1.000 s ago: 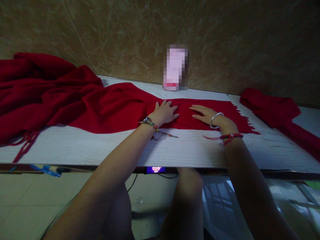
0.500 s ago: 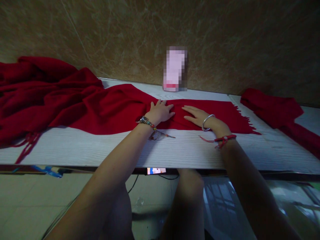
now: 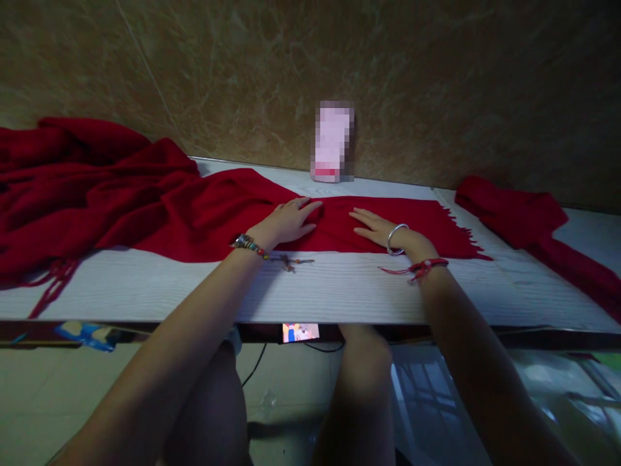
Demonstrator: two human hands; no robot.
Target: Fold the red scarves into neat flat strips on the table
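Note:
A long red scarf (image 3: 204, 210) lies across a white table (image 3: 339, 288), flat at its fringed right end and bunched in a heap at the left. My left hand (image 3: 288, 221) rests flat on the scarf near the middle, fingers stretched out. A short way to its right, my right hand (image 3: 376, 228) also lies flat on the cloth with fingers spread. Both wrists carry bracelets. Neither hand grips the fabric.
A second red cloth (image 3: 528, 220) lies at the table's right end. A pink, blurred-out object (image 3: 332, 142) stands against the brown wall behind the scarf. Under the table edge a phone screen (image 3: 301, 332) glows; my knees and a tiled floor show below.
Both hands have slid left along the scarf, the left hand farther than the right. The cloth stays flat beneath them.

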